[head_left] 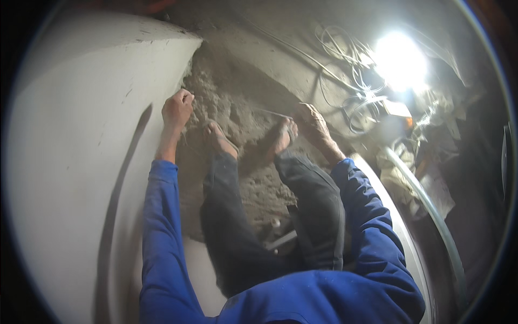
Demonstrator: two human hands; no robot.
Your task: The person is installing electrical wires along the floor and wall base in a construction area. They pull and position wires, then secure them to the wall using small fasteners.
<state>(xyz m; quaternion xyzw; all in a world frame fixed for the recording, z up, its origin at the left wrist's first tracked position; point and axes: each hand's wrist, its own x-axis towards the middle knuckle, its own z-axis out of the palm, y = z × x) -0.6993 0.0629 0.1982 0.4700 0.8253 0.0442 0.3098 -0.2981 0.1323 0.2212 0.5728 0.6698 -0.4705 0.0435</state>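
My left hand [177, 109] is closed, its fingers curled together beside the white wall. Whatever it may hold is hidden or too small to make out. On the other side, my right hand [313, 127] is closed too, just past my right foot [284, 134]. A thin, pale, string-like strand [274, 113] runs leftward from its fingers and fades from sight before reaching my left hand. Between both hands lies rough, crumbly grey-brown ground [237, 108], where my feet rest in sandals.
A smooth white wall [81, 140] rises on the left. To the right are coiled pale cables [353, 70], a glaring lamp [400, 60], crumpled sacks [431, 189] and a pale hose [426, 200]. A white curved edge [396, 221] runs beside my right arm.
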